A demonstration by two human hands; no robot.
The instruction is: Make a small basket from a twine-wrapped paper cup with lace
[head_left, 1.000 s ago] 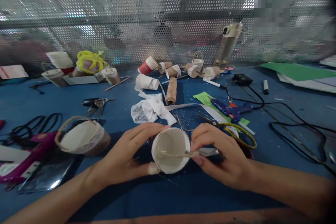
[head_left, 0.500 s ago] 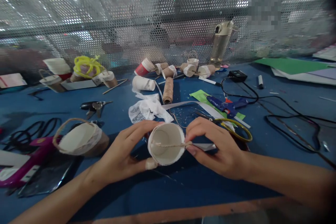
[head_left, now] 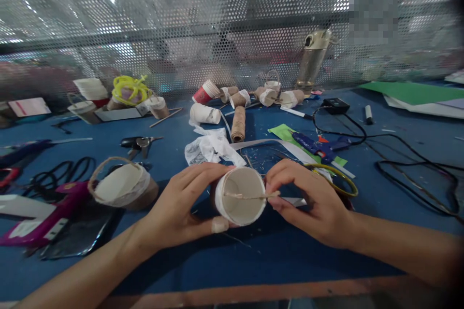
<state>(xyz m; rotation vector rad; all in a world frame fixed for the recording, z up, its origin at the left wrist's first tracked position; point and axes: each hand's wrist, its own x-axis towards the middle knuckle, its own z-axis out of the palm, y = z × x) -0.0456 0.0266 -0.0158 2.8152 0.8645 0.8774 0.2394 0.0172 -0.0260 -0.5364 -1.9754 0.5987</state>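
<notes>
A white paper cup [head_left: 248,212], its mouth tilted toward me, is gripped from the side by my left hand [head_left: 183,205]. The fingers lie behind its rim and a thumb with a bandage-like wrap presses near the front. A strand of twine [head_left: 250,197] crosses the cup's mouth. My right hand [head_left: 313,203] pinches the strand's right end between thumb and fingertips, close against the rim. Left of my left hand stands a finished-looking small basket [head_left: 139,188], a twine-wrapped cup with lace trim and a handle. White lace fabric [head_left: 213,148] lies just behind the cup.
A twine spool [head_left: 238,123] and several wrapped cups [head_left: 266,96] stand farther back. To the right lie a blue glue gun [head_left: 322,145] with its cable and yellow-handled scissors [head_left: 348,181]. Keys [head_left: 141,144] and a magenta tool [head_left: 47,222] are leftward. A bottle [head_left: 313,63] stands by the mesh screen.
The view has shifted, so everything appears slightly to the right. Both hands keep their hold on the cup and the twine, with little visible movement between them.
</notes>
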